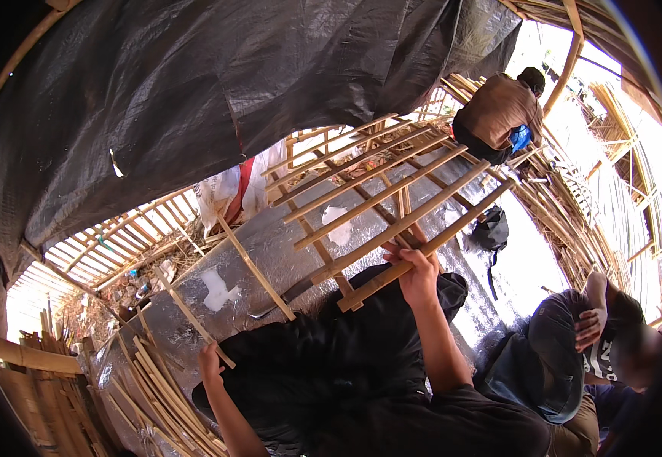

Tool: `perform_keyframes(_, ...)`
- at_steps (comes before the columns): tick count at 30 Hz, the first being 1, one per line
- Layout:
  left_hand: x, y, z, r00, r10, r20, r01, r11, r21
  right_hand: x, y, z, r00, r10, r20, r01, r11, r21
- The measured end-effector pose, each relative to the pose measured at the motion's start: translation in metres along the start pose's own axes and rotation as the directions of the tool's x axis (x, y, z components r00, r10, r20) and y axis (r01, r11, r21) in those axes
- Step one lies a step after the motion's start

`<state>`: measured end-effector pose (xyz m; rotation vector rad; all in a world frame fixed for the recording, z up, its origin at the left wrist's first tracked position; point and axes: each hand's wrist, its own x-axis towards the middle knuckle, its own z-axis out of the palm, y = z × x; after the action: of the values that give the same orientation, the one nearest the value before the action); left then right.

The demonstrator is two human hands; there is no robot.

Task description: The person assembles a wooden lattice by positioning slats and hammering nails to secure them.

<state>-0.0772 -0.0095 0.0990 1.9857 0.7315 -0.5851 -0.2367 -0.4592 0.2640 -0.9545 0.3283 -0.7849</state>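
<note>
A bamboo lattice panel [380,217], made of long slats across a few crosspieces, slopes up from my lap toward the far side. My right hand [420,276] is closed around its near outer slat. At the left, my left hand [210,364] grips the near end of a thin bamboo strip [182,308], which points away from me. Between my hands, another loose bamboo strip [255,263] lies with its near end by my knee. A dark, curved, blade-like thing [302,286] rests beside the panel's near left corner, partly hidden by my dark clothing.
Cut bamboo strips [159,392] lie in a bundle at the lower left. A shiny grey sheet [194,305] covers the ground. One person [498,118] crouches beyond the panel; another person [567,350] sits at the right. A black bag [491,228] lies near bamboo piles [567,213].
</note>
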Motion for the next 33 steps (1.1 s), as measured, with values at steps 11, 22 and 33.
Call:
perform_keyframes(11,-0.016,0.061,0.034,0.909,0.413,0.048,-0.395,0.894,-0.212,-0.015,0.021,0.021,0.977,0.103,0.186,-0.113,0.993,0.046)
perform_keyframes(22,-0.141,0.148,0.123,0.787,0.476,0.394,-0.318,0.859,-0.402,-0.028,0.030,0.022,0.957,0.123,0.262,-0.125,0.992,-0.009)
perform_keyframes(33,-0.122,0.137,0.142,0.923,0.230,0.309,-0.062,0.880,-0.470,-0.060,0.048,0.028,0.884,0.175,0.433,-0.154,0.985,-0.084)
